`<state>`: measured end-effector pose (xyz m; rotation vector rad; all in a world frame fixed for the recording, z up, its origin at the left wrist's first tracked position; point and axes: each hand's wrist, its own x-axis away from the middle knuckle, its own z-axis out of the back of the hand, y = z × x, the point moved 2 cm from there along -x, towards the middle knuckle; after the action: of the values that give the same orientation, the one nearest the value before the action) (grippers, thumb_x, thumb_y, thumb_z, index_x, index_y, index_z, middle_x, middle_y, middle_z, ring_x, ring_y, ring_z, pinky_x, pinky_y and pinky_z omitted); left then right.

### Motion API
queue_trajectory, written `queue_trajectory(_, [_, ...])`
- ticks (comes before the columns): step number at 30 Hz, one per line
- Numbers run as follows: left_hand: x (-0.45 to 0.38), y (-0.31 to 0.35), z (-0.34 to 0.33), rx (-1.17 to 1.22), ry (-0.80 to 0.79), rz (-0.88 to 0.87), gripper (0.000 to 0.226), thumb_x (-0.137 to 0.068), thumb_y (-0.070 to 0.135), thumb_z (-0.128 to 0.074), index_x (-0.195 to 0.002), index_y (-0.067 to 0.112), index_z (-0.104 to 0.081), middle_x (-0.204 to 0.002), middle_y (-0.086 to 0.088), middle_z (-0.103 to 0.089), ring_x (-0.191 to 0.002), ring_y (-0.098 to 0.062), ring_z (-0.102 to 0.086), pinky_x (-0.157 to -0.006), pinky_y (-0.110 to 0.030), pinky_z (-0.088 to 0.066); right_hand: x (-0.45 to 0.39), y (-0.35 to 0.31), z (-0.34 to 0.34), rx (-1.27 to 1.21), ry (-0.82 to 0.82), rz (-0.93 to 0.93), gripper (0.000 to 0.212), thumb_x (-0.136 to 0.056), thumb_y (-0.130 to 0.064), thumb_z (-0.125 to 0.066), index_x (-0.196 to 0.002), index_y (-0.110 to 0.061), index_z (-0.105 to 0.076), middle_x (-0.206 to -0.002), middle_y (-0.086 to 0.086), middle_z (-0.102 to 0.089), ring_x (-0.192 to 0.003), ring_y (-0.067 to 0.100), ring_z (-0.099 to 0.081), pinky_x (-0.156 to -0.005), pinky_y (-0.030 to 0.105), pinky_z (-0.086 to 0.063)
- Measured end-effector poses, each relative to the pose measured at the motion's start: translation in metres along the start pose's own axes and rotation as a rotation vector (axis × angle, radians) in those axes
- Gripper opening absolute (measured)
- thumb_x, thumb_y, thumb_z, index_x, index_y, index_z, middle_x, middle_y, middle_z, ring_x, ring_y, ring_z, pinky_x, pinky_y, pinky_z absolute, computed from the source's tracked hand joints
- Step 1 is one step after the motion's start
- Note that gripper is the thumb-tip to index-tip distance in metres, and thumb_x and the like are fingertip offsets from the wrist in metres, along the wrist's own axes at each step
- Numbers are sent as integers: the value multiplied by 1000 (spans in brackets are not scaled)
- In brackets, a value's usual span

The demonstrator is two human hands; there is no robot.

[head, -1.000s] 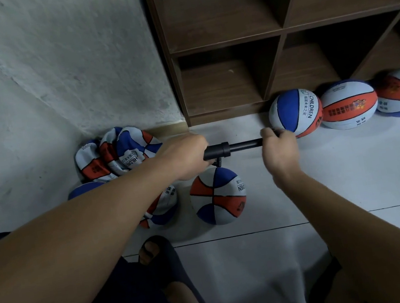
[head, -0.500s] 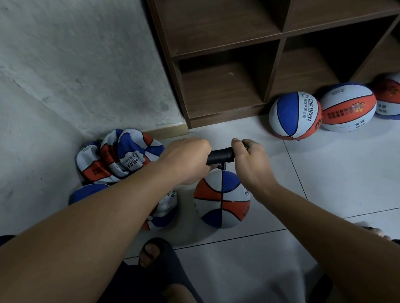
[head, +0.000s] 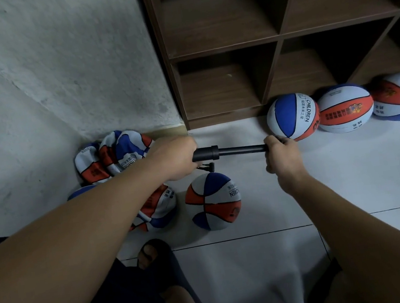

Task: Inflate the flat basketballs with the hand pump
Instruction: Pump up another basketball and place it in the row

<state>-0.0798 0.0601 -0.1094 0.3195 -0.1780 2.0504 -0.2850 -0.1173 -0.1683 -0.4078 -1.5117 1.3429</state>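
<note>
A black hand pump point(head: 222, 151) lies level above the floor with its rod drawn out to the right. My left hand point(head: 173, 157) grips the pump's barrel, and my right hand point(head: 280, 153) grips the handle at the rod's end. A short hose drops from the barrel to the top of a red, white and blue basketball point(head: 213, 200) standing on the tiles. Several flat, crumpled basketballs point(head: 114, 155) are heaped in the corner on the left, and one more point(head: 158, 211) lies under my left forearm.
Three rounder basketballs point(head: 292, 118) line the foot of a brown cubby shelf point(head: 278, 37) at the back right. A rough white wall stands on the left. My sandalled foot point(head: 154, 255) rests just in front of the ball.
My right hand pushed the handle in toward the barrel half a second ago and has now pulled it back out to the right. My left hand stayed on the barrel.
</note>
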Motion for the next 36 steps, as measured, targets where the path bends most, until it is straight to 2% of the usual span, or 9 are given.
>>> queue_trajectory(4, [0,11,-1,-26,-7,-26,30,-100,49,-70,-82,26,-63,-74,4,-64,-62,-16,-63,-55,-31,-50,16,-3,-23,70,6,60,24,-91,-41,-54,-79,-20,-53,-66,0,-42,-66,23,-39,-64,44,-35])
queue_trajectory(8, [1,21,-3,-10,6,-25,29,-101,46,-69,-82,25,-63,-75,3,-63,-62,-16,-61,-51,-30,-40,32,-13,-45,79,-39,118,31,-96,-45,-51,-79,-18,-52,-69,1,-47,-68,23,-46,-66,47,-41])
queue_trajectory(14, [3,33,-4,-20,-29,-48,24,-102,43,-70,-89,23,-62,-77,1,-60,-64,-18,-60,-54,-32,-41,49,-6,-63,154,-127,167,37,-112,-41,-47,-90,-14,-57,-77,0,-54,-72,17,-52,-69,37,-43])
queue_trajectory(20, [3,32,-2,21,-73,-47,22,-102,44,-70,-95,23,-68,-79,1,-63,-67,-19,-63,-56,-32,-45,39,0,-63,168,-190,135,43,-111,-52,-47,-93,-15,-60,-75,2,-57,-71,20,-55,-68,39,-47])
queue_trajectory(24, [2,30,-4,25,-78,-70,27,-102,49,-69,-85,28,-60,-79,3,-63,-67,-17,-63,-55,-32,-43,28,4,-49,209,-256,96,43,-109,-53,-51,-96,-13,-62,-77,4,-56,-70,19,-52,-67,41,-46])
queue_trajectory(28, [2,17,-1,31,-48,-37,32,-100,54,-70,-83,28,-61,-77,3,-65,-66,-17,-64,-57,-33,-51,7,-3,-16,85,-140,25,24,-106,-33,-56,-90,-16,-55,-67,0,-43,-57,17,-37,-51,32,-34])
queue_trajectory(31, [0,5,0,75,-50,-1,32,-99,54,-69,-82,28,-63,-74,4,-67,-65,-18,-67,-62,-39,-61,-4,-8,4,-17,-21,-13,17,-100,-23,-55,-87,-18,-46,-64,0,-34,-57,17,-26,-48,31,-24])
queue_trajectory(34, [-3,5,0,59,-48,-7,34,-99,56,-69,-82,28,-61,-74,4,-66,-65,-18,-66,-60,-36,-58,0,-9,0,-36,78,-29,16,-95,-25,-54,-84,-19,-44,-68,2,-33,-60,19,-28,-49,31,-28])
queue_trajectory(36, [-4,8,-1,43,-52,-17,35,-100,56,-68,-82,28,-60,-75,3,-66,-65,-19,-66,-58,-33,-53,8,-11,-10,1,118,-1,15,-90,-30,-54,-81,-20,-49,-69,0,-37,-66,22,-35,-59,37,-35])
